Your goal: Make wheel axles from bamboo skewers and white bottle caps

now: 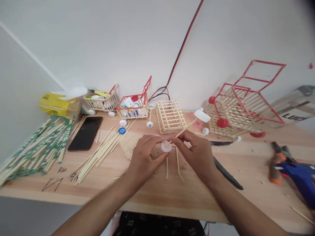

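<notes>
My left hand [147,154] pinches a whitish translucent bottle cap [166,147] between thumb and fingers, its hollow side facing me. My right hand [195,150] grips a thin wooden stick [184,128], whose near end sits at the middle of that cap. On the stick's far end is a white bottle cap [202,115]. Below my hands two loose sticks [178,164] lie on the wooden table [152,196]. Just beyond them stands a small slatted basket [171,117] made of sticks. Whether the stick is fixed to the near cap I cannot tell.
Left are wrapped chopsticks [41,144], a phone [85,133] and bare sticks [100,152]. Small stick carts [133,106] holding caps stand behind; a larger red-trimmed cart [236,108] is at right. Nearer are a black-handled blade [228,173], pliers [275,164] and a blue glue gun [300,180].
</notes>
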